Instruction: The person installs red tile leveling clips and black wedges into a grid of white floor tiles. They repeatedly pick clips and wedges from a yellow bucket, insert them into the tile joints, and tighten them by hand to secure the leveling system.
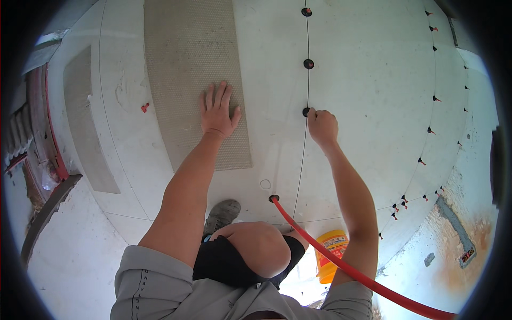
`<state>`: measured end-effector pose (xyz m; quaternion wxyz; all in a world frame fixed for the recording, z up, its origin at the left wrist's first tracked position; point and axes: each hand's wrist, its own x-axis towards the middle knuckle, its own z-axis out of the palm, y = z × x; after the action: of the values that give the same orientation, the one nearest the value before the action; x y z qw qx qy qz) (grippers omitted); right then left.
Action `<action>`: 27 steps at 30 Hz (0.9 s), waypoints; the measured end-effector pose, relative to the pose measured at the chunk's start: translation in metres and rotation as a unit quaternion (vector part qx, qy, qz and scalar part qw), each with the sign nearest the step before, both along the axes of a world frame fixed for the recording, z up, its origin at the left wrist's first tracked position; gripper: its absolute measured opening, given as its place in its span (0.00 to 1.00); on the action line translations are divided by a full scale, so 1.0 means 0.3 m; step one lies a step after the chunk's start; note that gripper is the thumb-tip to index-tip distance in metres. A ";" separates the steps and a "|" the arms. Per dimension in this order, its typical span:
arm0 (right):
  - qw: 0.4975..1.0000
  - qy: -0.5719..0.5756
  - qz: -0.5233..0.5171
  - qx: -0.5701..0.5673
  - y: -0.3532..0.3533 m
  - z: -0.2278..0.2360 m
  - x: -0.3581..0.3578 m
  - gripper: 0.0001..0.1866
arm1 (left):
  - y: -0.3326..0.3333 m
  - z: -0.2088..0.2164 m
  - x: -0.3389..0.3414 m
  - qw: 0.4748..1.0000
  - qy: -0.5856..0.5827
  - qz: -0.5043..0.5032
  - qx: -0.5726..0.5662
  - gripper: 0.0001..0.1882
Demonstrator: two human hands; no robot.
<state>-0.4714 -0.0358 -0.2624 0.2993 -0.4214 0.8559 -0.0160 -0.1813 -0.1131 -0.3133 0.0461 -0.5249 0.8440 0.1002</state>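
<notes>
My left hand (217, 116) lies flat with its fingers spread on a grey-brown, finely textured panel (186, 58) set against large pale tiles (266, 106). To its right, my right hand (324, 128) is closed, thumb and fingers pinching a black round tile leveler (305, 112) on the thin joint between two tiles. Farther along that joint sit another black tile leveler with a red centre (309, 64) and a third one (306, 12). My fingers hide part of the leveler they hold.
A red hose (320, 248) runs from a dark round hole in the tile past my right forearm. Near my knee stands a yellow bucket (332, 256). Several black-and-red levelers (430, 130) line the right-hand joint. A loose red piece (145, 108) shows at left.
</notes>
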 end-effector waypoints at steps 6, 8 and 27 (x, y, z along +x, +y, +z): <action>0.984 -0.092 -0.141 -0.056 0.038 -0.012 0.025 0.27 | 0.004 0.007 -0.002 1.000 -0.016 -0.001 0.004 0.34; 0.985 -0.098 -0.125 -0.063 0.038 -0.014 0.011 0.26 | 0.000 0.008 -0.002 1.000 -0.011 -0.003 0.000 0.34; 0.988 -0.118 -0.058 -0.078 0.086 0.332 -0.265 0.17 | -0.005 0.011 0.000 1.000 -0.012 0.000 0.014 0.34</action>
<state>-0.5510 -0.0099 -0.1627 0.3626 -0.3885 0.8337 -0.1498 -0.1813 -0.1147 -0.3100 0.0634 -0.5253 0.8420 0.1054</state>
